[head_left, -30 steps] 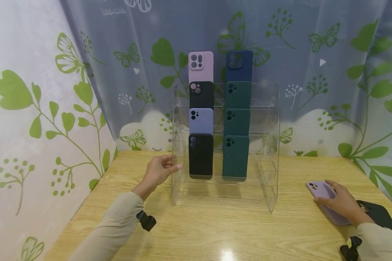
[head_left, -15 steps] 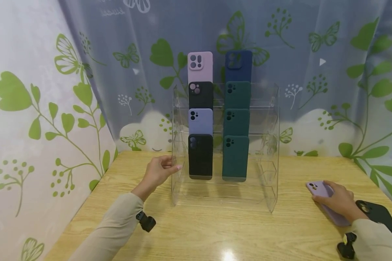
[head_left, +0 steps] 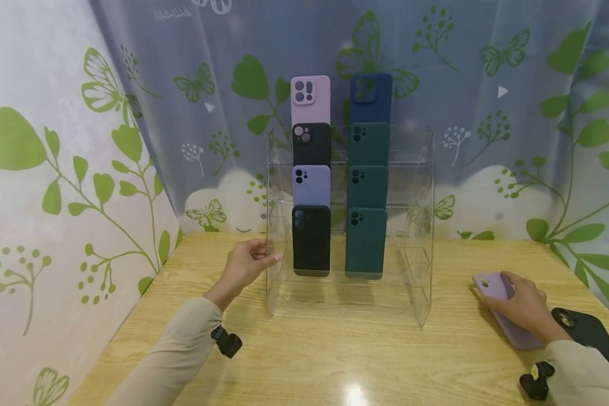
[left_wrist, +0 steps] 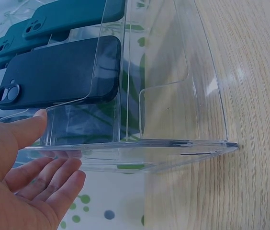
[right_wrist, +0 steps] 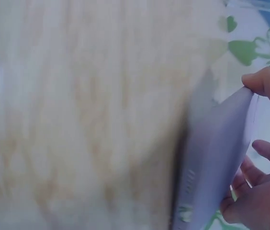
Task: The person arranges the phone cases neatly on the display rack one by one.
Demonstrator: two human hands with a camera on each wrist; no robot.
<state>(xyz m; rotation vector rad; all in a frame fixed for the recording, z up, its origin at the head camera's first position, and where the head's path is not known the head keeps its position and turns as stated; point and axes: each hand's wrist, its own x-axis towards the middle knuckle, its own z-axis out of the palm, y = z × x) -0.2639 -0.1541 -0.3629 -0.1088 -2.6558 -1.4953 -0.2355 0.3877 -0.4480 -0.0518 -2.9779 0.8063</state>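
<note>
My left hand (head_left: 243, 265) holds the left side panel of a clear display stand (head_left: 421, 282), thumb on one side and fingers on the other. In the left wrist view the thumb lies near a black phone case (left_wrist: 63, 72) on the lowest tier. At the right, my right hand (head_left: 525, 304) grips a light purple phone case (head_left: 498, 286) by its long edges. The right wrist view has this purple case (right_wrist: 216, 148) tilted, one side lifted off the table, with the thumb and fingers on its edges. Part of the case is hidden under the hand.
Two columns of phone cases stand on the stand: pink (head_left: 320, 101), black, periwinkle and black on the left; navy (head_left: 383, 98) and green (head_left: 365, 248) on the right. Another black case (head_left: 591, 335) lies beside my right forearm on the wooden table (head_left: 304, 361). Patterned curtains hang behind.
The purple case has tilted and risen slightly from the table in my right hand, which has shifted a little left and away. My left hand stays on the stand. The head view dips slightly.
</note>
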